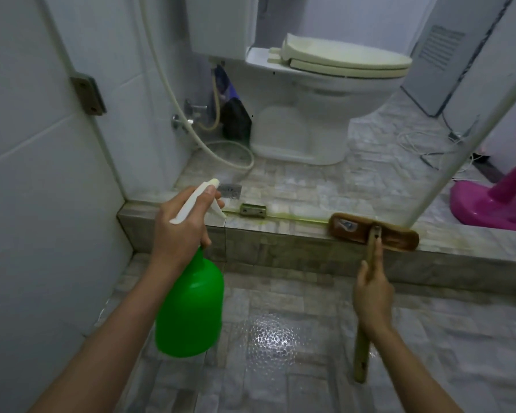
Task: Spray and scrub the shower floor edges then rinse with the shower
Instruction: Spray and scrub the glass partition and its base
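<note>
A: Your left hand (pixel 179 225) is clamped round the neck of the green plastic spray bottle (pixel 191 308), with its fingers (pixel 210 192) curled over the white trigger head (pixel 191 201). The nozzle points at the far-left end of the grey tiled step (pixel 280 248).

B: The bottle is opaque, so you cannot tell how full it is. If it is well filled, I judge the weight hangs below your grip and will swing. The plastic is smooth and rounded, and likely slick when wet. Hold it high at the neck, not by the belly.

A: Your right hand (pixel 373 296) is wrapped round the long wooden handle (pixel 361 359) near its upper part, one finger laid along it. The brown wooden scrubbing brush (pixel 399 238) rests head-down on the step's top edge, right of the middle. It touches the thin metal strip (pixel 295 217), which is stained yellow-green.

B: The brush looks stiff and fairly light. Its flat oblong head is worn and dark, and the bristles are hidden underneath. Gripping nearer the head should give you more pressure. The near floor (pixel 310 383) is glossy mottled tile with a pebbled glint, so I would expect it to be slippery underfoot.
</note>
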Demonstrator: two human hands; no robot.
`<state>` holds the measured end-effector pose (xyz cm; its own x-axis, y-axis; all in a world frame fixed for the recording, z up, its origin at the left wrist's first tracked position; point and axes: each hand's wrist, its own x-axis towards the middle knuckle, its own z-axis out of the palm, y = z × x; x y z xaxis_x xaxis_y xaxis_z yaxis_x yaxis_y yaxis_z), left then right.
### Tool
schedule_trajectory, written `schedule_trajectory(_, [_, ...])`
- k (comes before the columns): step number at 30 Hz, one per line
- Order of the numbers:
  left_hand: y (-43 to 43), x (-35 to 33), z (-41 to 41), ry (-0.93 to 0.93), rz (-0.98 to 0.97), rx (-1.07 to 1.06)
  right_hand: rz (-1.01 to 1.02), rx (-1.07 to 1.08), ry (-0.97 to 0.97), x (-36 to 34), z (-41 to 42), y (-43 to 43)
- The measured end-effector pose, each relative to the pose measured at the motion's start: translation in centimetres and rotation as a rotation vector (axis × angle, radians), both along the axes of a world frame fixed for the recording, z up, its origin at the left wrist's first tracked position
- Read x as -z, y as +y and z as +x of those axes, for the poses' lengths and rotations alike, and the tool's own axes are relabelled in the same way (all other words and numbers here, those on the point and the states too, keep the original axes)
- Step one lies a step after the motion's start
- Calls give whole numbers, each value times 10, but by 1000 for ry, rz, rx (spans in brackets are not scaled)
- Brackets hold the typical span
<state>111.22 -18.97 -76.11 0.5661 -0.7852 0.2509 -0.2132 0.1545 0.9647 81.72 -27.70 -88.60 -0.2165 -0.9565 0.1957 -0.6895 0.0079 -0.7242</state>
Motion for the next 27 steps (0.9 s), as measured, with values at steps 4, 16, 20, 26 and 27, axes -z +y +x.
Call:
schedule_trajectory(4, [-12,7,-13,-18,19,75,-21,-292,51,11,75,11])
schedule_trajectory(16, [-15,3,-25,-4,-15,103,-43,-258,40,5,54,4])
schedule_trajectory(20, [-17,-1,-28,-7,-11,92,-16,-406,-14,18,96,10])
schedule_trajectory(26, [-15,-11,-20,-51,-28,30,-212,-445,-69,-37,83,-2])
schedule_trajectory(27, [-15,-12,-18,-58,-32,27,-294,-447,-63,-56,87,-14])
